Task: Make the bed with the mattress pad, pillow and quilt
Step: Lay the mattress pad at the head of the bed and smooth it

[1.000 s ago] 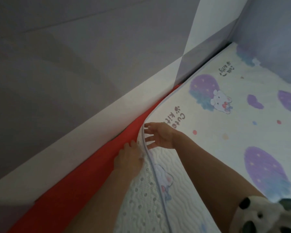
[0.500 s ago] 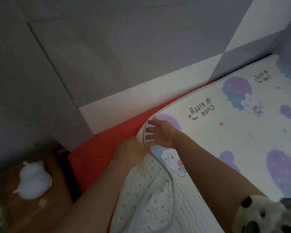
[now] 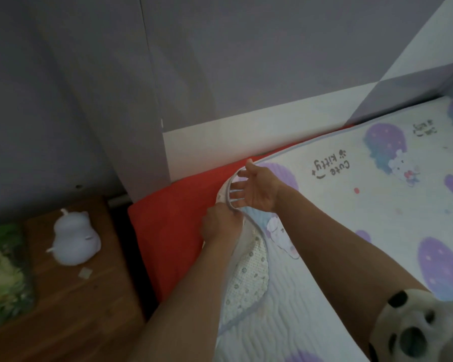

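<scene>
Left fingers (image 3: 226,210) pinch mattress pad (image 3: 351,231) edge; right fingers (image 3: 242,174) splay beneath.

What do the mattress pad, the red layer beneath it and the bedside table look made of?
Mattress pad: quilted fabric, matte, with wavy stitch lines and a dotted underside. Red layer: matte cloth, likely a sheet. Bedside table: brown wood or wood-look laminate, faint grain.

Dim, flat indoor light w/ a purple-grey cast. Mattress pad (image 3: 377,205), right of the left hand (image 3: 220,223) & right hand (image 3: 256,189), is brightest. Nightstand (image 3: 76,296) left of them is murky, soft-focus. Wide-angle bend twd the edges.
</scene>
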A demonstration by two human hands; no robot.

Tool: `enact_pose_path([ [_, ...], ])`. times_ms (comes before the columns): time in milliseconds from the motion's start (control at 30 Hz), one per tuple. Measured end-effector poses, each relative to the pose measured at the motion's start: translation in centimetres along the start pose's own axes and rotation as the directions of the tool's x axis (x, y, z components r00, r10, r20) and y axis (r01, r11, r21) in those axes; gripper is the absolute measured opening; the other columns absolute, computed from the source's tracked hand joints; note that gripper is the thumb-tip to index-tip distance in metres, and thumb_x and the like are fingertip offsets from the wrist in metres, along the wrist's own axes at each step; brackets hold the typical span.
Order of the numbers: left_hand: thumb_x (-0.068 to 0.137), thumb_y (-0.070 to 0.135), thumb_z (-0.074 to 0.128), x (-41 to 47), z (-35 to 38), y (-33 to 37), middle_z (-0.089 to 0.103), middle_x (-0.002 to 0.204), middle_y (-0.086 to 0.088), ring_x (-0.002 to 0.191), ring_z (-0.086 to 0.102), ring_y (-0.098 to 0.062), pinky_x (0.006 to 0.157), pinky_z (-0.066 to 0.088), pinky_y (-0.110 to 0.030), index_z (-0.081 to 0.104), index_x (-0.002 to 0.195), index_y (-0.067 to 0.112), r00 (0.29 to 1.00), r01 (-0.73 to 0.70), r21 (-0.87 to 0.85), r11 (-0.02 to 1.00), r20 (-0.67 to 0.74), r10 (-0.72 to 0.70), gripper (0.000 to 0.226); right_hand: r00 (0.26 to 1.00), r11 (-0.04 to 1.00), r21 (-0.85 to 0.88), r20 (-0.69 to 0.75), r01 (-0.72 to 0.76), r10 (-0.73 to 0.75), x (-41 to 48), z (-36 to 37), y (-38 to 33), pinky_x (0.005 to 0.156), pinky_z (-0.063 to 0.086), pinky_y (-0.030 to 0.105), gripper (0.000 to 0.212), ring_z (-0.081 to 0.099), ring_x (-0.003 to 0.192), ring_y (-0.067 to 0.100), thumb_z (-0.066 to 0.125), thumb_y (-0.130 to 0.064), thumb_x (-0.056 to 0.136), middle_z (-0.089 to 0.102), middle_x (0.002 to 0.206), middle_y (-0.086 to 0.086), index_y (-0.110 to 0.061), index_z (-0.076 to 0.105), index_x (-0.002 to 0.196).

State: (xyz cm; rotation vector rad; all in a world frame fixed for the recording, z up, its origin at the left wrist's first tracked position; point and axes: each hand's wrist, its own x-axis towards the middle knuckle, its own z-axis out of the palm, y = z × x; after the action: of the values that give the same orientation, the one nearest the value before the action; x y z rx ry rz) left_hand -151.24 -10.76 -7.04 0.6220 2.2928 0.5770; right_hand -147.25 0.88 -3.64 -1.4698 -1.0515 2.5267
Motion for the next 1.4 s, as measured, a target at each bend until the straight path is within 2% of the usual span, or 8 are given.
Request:
enact_pose_path([
  [200,0.075,0.060,0.065,0.7,0.1,0.6,0.069,0.105,-0.010,0.098,0.066,-0.031,0.072,0.051,-0.032,0.069,0.102,0.012,1.000,0.008,-0.053,0.999,-0.009,-0.008,0.055,1.000,1.000,-0.016,0.008,-0.017,0.017,0.3,0.8,-0.7,0.087,0.041,0.054,0.073,0.032,0.133,0.050,0.027,-0.054,0.099,0.023,0.150,0.032,-0.008,0.005,0.151],
  [433,0.082,0.011,0.057,2.2,-1.6,-1.3,0.067,0.108,-0.021,0.101,0.065,-0.035,0.077,0.052,-0.036,0.066,0.105,-0.001,0.999,-0.012,-0.081,0.997,0.050,0.016,0.027,0.999,1.000,-0.024,0.041,0.019,-0.018,-0.7,0.3,-1.3,0.089,0.049,0.055,0.068,0.051,0.117,0.047,0.029,-0.049,0.100,0.039,0.140,0.033,-0.002,0.013,0.147],
  [633,0.076,0.000,0.049,4.6,-6.1,-3.9,0.066,0.081,-0.025,0.071,0.069,-0.035,0.064,0.059,-0.048,0.061,0.071,0.001,0.996,-0.038,-0.133,0.990,0.069,0.048,0.013,0.999,0.984,-0.174,-0.026,0.042,-0.047,-1.7,-1.2,0.0,0.096,0.046,0.048,0.052,0.058,0.112,0.039,0.032,-0.038,0.103,0.053,0.133,0.024,-0.002,0.033,0.141],
  [833,0.075,0.000,0.051,5.8,-9.2,-4.1,0.066,0.088,-0.019,0.083,0.065,-0.032,0.068,0.052,-0.030,0.066,0.081,-0.001,0.991,-0.135,0.024,0.990,0.014,0.135,0.016,0.986,0.719,-0.695,0.105,-0.023,0.133,-2.6,-1.1,5.5,0.106,0.039,0.039,0.048,0.057,0.117,0.022,0.062,-0.017,0.090,0.059,0.130,0.004,-0.022,0.045,0.135],
  [1000,0.073,-0.001,0.055,5.8,-10.6,-4.6,0.069,0.086,-0.012,0.084,0.065,-0.028,0.067,0.049,-0.029,0.072,0.087,0.005,0.974,-0.223,0.139,0.965,0.059,0.217,0.023,0.970,0.577,-0.817,0.150,0.013,0.190,-1.6,1.3,10.0,0.109,0.039,0.040,0.040,0.059,0.111,0.018,0.078,-0.012,0.075,0.067,0.114,0.003,-0.019,0.067,0.112],
  [1067,0.073,0.001,0.060,5.6,-11.1,-5.2,0.069,0.091,-0.009,0.085,0.065,-0.026,0.069,0.048,-0.027,0.072,0.093,0.008,0.966,-0.252,0.189,0.949,0.110,0.235,0.024,0.960,0.610,-0.792,0.194,0.031,0.204,-1.8,2.2,11.5,0.107,0.042,0.040,0.019,0.062,0.102,0.015,0.076,-0.012,0.077,0.069,0.103,0.001,-0.017,0.072,0.096],
  [1233,0.073,0.009,0.069,5.4,-13.0,-7.0,0.066,0.084,-0.011,0.077,0.063,-0.024,0.062,0.045,-0.025,0.068,0.084,0.004,0.953,-0.267,0.324,0.908,0.230,0.198,0.012,0.928,0.789,-0.613,0.309,0.026,0.210,-2.6,5.5,15.0,0.095,0.051,0.029,0.030,0.063,0.108,0.022,0.065,-0.010,0.088,0.065,0.118,0.014,-0.005,0.063,0.118],
  [1400,0.083,0.011,0.061,5.1,-14.2,-8.9,0.063,0.097,-0.010,0.092,0.062,-0.030,0.077,0.054,-0.038,0.064,0.087,0.011,0.981,-0.190,0.477,0.858,0.050,0.189,0.005,0.900,0.811,-0.577,0.398,0.096,0.177,-1.7,8.7,14.3,0.100,0.046,0.036,0.027,0.062,0.108,0.020,0.063,-0.006,0.088,0.067,0.109,-0.001,-0.025,0.066,0.106],
])
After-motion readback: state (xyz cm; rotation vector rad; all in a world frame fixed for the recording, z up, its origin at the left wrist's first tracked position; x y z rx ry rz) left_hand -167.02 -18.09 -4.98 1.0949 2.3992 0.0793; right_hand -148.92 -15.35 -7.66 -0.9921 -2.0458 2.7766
